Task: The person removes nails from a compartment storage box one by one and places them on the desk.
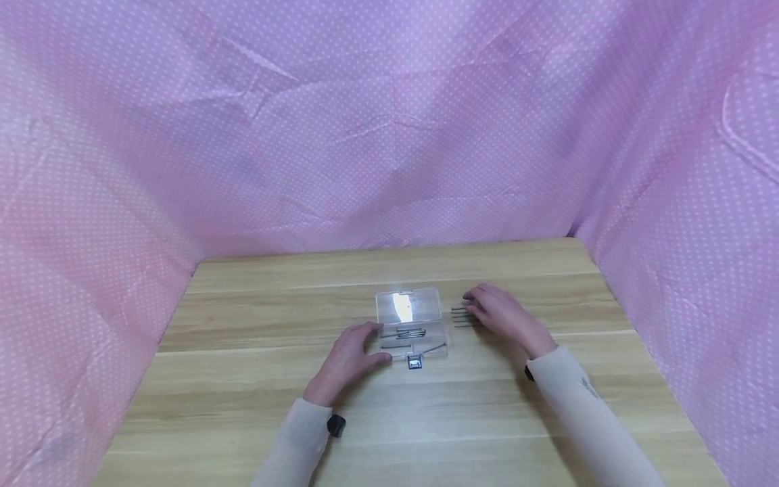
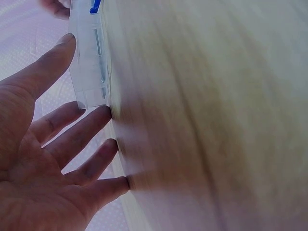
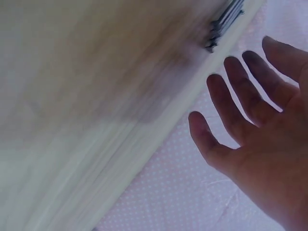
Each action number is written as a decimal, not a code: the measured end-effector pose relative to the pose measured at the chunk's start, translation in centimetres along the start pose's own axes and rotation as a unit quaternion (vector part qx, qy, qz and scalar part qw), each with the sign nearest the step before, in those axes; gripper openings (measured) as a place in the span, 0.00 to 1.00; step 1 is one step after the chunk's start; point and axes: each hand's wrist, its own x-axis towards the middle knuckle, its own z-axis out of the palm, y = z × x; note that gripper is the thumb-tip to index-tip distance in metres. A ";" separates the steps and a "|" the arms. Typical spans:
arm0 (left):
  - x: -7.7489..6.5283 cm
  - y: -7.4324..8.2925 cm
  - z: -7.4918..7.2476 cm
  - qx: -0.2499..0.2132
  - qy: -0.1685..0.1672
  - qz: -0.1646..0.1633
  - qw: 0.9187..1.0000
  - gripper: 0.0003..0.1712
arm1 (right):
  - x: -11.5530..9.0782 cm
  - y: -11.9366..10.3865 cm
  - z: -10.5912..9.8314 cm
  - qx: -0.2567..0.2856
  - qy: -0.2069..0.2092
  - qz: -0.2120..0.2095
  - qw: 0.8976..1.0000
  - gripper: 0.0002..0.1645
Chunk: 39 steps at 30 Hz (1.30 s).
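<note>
Risk is at the row of thin grey metal nails (image 3: 226, 21) on the pale wood-grain table (image 1: 243, 338), right of the clear plastic compartment box (image 1: 435, 331): they lie close and parallel, so a sloppy pinch could roll them or lift several. Box, lid open, could skid if bumped, since the left hand (image 1: 349, 352) isn't clamping it: fingers spread at its left end, thumb by the front corner. Right hand (image 1: 499, 313) reaches over the row, palm down, fingers slightly bent, grasping nothing.
</note>
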 end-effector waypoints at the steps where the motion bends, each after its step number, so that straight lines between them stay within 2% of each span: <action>1: 0.0 0.0 -0.1 -0.001 0.000 -0.001 1.000 0.41 | -0.2 -0.2 -0.1 0.000 0.007 0.000 1.000 0.17; 5: 0.0 0.1 -0.3 -0.001 0.001 0.002 1.000 0.41 | -1.0 -1.2 -0.2 0.006 0.041 0.000 0.999 0.18; 12: -0.1 0.1 -0.4 -0.003 0.000 0.008 1.000 0.41 | -2.3 -2.8 0.4 0.003 0.101 -0.041 0.994 0.16; 19: 0.0 0.2 -0.5 -0.006 0.000 0.003 1.000 0.41 | -2.8 -4.3 0.9 0.007 0.127 -0.085 0.988 0.13; 22: 0.1 0.2 -0.5 -0.003 0.000 0.005 1.000 0.40 | -2.7 -5.0 1.2 0.005 0.121 -0.097 0.988 0.11; 27: 0.1 0.3 -0.6 0.006 0.001 0.016 1.000 0.40 | -2.6 -6.1 1.8 -0.004 0.084 -0.104 0.991 0.07; 33: 0.1 0.1 -0.3 0.001 0.000 0.011 1.000 0.40 | -2.2 -6.9 2.7 -0.016 0.061 -0.121 0.991 0.05; 39: 0.1 0.1 -0.2 -0.002 -0.001 0.010 1.000 0.40 | -1.6 -7.3 3.1 -0.012 0.023 -0.102 0.994 0.05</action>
